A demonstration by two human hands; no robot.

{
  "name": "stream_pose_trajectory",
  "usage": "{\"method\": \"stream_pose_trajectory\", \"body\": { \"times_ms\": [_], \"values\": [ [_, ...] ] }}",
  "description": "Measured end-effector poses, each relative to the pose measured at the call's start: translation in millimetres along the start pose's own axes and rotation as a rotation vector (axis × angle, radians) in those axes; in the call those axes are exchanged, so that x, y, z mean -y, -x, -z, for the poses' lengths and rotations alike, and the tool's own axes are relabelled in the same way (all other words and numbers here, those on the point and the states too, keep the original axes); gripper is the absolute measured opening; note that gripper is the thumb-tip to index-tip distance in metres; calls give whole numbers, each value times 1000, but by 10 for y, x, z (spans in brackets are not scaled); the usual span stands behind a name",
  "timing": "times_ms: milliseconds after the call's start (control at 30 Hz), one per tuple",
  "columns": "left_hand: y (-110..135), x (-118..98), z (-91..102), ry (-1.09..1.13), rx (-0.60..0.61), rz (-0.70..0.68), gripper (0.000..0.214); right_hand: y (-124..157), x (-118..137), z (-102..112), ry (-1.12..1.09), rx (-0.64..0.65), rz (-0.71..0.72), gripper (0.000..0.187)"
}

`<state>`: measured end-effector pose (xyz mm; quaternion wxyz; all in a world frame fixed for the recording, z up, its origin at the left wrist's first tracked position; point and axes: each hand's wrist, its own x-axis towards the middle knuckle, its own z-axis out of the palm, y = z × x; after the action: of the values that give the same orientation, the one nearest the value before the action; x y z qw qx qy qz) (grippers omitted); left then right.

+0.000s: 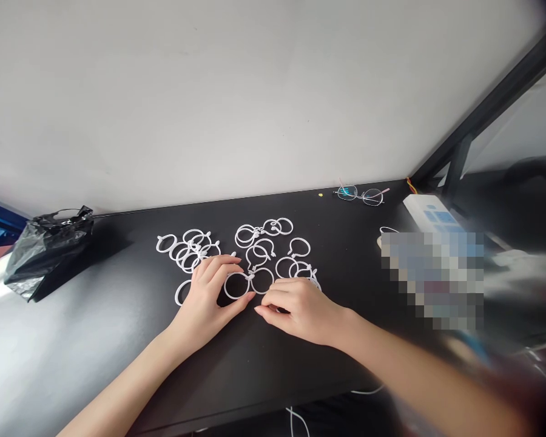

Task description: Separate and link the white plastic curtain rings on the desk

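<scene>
Two round white plastic curtain rings, a left one (225,287) and a right one (262,294), lie side by side on the black table, their small eyelets meeting between them. My left hand (208,292) curves around the left ring, its thumb and fingers apart, with the thumb tip by the ring's lower edge. My right hand (300,308) is closed, fingers curled and thumb near the index finger, at the right ring's edge. Whether it grips that ring is hidden. Beyond my hands lie loose white rings: a left cluster (185,250), a back group (246,245) and a right group (286,277).
The black table (236,370) meets a pale wall (236,109). A crumpled black plastic bag (50,249) stands at the left. Eyeglasses (355,198) rest at the back right. Further right are a white and blue box (430,212) and a blurred-out patch (437,279).
</scene>
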<state>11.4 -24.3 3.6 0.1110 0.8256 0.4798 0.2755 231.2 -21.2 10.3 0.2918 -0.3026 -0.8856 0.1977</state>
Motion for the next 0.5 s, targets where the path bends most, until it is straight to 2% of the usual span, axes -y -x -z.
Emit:
{"method": "stream_pose_trajectory", "body": {
  "times_ms": [500],
  "values": [
    [-5, -14, -6, -28, 8, -20, 25, 11, -51, -18, -64, 64, 11, 12]
  ]
}}
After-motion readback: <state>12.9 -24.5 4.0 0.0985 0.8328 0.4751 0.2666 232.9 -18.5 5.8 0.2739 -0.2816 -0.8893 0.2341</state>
